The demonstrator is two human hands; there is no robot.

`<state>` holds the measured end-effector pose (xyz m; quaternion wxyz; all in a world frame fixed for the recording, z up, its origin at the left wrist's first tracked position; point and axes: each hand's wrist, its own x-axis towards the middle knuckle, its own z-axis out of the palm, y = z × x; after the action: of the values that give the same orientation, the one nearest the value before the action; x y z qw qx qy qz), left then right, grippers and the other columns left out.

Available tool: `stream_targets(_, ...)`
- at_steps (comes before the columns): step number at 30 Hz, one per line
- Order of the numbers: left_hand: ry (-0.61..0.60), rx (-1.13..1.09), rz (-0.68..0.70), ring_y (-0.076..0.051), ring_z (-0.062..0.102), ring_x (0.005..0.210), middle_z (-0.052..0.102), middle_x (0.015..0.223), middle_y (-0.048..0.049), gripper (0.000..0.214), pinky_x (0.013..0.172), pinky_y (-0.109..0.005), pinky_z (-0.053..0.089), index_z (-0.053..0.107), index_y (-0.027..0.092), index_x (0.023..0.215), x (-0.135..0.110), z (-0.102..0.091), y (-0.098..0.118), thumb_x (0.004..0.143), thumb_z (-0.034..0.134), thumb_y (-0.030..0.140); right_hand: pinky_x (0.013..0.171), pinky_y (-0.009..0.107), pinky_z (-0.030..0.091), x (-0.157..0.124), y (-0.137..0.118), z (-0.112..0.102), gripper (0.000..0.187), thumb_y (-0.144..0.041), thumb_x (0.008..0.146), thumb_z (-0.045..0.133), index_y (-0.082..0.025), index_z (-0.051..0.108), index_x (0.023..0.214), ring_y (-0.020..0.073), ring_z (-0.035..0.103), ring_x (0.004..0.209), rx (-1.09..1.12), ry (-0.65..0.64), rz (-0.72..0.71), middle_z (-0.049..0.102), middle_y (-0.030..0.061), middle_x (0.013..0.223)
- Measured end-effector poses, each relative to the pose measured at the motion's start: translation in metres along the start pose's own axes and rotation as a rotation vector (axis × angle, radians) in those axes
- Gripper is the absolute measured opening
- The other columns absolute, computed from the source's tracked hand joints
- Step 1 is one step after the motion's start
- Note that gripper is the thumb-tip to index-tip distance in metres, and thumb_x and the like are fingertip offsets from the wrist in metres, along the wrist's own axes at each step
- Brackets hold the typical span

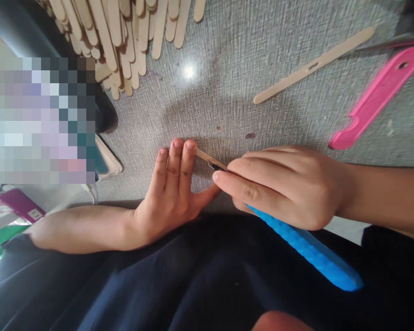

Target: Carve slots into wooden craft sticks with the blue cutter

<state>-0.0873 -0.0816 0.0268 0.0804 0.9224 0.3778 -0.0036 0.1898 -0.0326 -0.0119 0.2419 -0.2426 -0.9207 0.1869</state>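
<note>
My left hand (174, 184) lies palm down with fingers stretched out, its fingertips on one end of a wooden craft stick (204, 156) on the table. Its thumb reaches right, close to the knife tip. In my closed right hand (286, 186) is a knife with a blue ridged handle (307, 243), which slants down toward my lap. The knife's dark tip (214, 166) touches the stick near its middle. My right fingers cover the stick's other end.
A pile of craft sticks (124, 41) lies at the upper left. Another stick (313, 66) with a small slot rests at the upper right, beside a pink plastic handle (379, 99). Small dark scraps (250, 135) dot the grey textured table (193, 110). A purple power strip (19, 205) is far left.
</note>
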Motion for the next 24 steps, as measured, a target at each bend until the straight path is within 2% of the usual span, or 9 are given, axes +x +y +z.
stream_targets(2, 0.011, 0.016, 0.0, -0.053, 0.026, 0.167, 0.02, 0.185, -0.0332, 0.099, 0.132, -0.072, 0.057, 0.012, 0.021, 0.194, 0.0, 0.0, 0.0, 0.116, 0.072, 0.03, 0.071, 0.035, 0.064, -0.002, 0.0, 0.0, 0.03, -0.022, 0.119, 0.053, -0.02, 0.071, 0.143, 0.0193, 0.075, 0.084, -0.002, -0.018, 0.009, 0.08, 0.0039, 0.1)
stream_targets(6, 0.06, 0.108, 0.041, -0.055, 0.032, 0.164, 0.021, 0.181, -0.0394, 0.096, 0.13, -0.067, 0.06, 0.02, 0.013, 0.192, 0.001, 0.002, 0.0, 0.115, 0.075, 0.031, 0.074, 0.034, 0.065, 0.0, 0.001, -0.001, 0.028, -0.02, 0.119, 0.053, -0.02, 0.07, 0.141, 0.0181, 0.075, 0.083, 0.018, 0.006, 0.016, 0.079, 0.0031, 0.099)
stream_targets(9, 0.067, 0.064, 0.031, -0.054, 0.029, 0.166, 0.018, 0.184, -0.0356, 0.098, 0.133, -0.069, 0.057, 0.015, 0.019, 0.193, -0.001, 0.005, -0.002, 0.116, 0.074, 0.031, 0.076, 0.034, 0.065, 0.003, 0.002, -0.002, 0.026, -0.019, 0.119, 0.054, -0.017, 0.07, 0.139, 0.0175, 0.074, 0.083, 0.025, 0.031, 0.004, 0.078, 0.0032, 0.098)
stream_targets(12, 0.075, 0.056, 0.025, -0.053, 0.027, 0.169, 0.016, 0.188, -0.0313, 0.1, 0.136, -0.07, 0.054, 0.014, 0.028, 0.194, -0.003, 0.01, -0.004, 0.115, 0.076, 0.032, 0.078, 0.034, 0.064, 0.003, 0.004, 0.0, 0.027, -0.019, 0.12, 0.051, -0.019, 0.071, 0.139, 0.0169, 0.074, 0.085, -0.015, 0.004, -0.012, 0.078, 0.0023, 0.098)
stream_targets(15, 0.104, 0.077, 0.046, -0.053, 0.026, 0.171, 0.017, 0.19, -0.0314, 0.097, 0.138, -0.069, 0.054, 0.022, 0.029, 0.193, -0.005, 0.015, -0.006, 0.114, 0.077, 0.038, 0.077, 0.033, 0.063, 0.002, 0.005, 0.002, 0.027, -0.016, 0.118, 0.054, -0.02, 0.07, 0.139, 0.0169, 0.074, 0.085, -0.05, -0.002, -0.029, 0.077, 0.0011, 0.096)
stream_targets(17, 0.104, 0.031, 0.065, -0.055, 0.023, 0.173, 0.017, 0.193, -0.0319, 0.097, 0.14, -0.073, 0.051, 0.023, 0.028, 0.193, -0.006, 0.017, -0.009, 0.114, 0.077, 0.048, 0.074, 0.032, 0.062, 0.003, 0.006, 0.002, 0.025, -0.013, 0.115, 0.058, -0.02, 0.07, 0.135, 0.0165, 0.074, 0.083, -0.05, 0.004, -0.033, 0.075, -0.0004, 0.094)
stream_targets(21, 0.002, -0.127, 0.127, -0.062, 0.02, 0.179, 0.018, 0.197, -0.0318, 0.116, 0.144, -0.083, 0.039, 0.032, 0.022, 0.189, -0.004, 0.01, -0.018, 0.101, 0.077, 0.081, 0.069, 0.026, 0.058, 0.01, 0.005, -0.002, 0.013, -0.011, 0.113, 0.061, -0.02, 0.069, 0.117, 0.0111, 0.067, 0.074, 0.027, -0.007, -0.053, 0.071, -0.0061, 0.084)
stream_targets(24, -0.117, -0.194, 0.186, -0.059, 0.022, 0.183, 0.021, 0.199, -0.0278, 0.109, 0.147, -0.081, 0.035, 0.049, 0.022, 0.179, 0.0, 0.001, -0.029, 0.095, 0.084, 0.081, 0.067, 0.025, 0.055, 0.01, 0.004, -0.004, 0.012, -0.011, 0.114, 0.061, -0.021, 0.068, 0.113, 0.0103, 0.065, 0.074, 0.073, -0.05, -0.043, 0.07, -0.0063, 0.085)
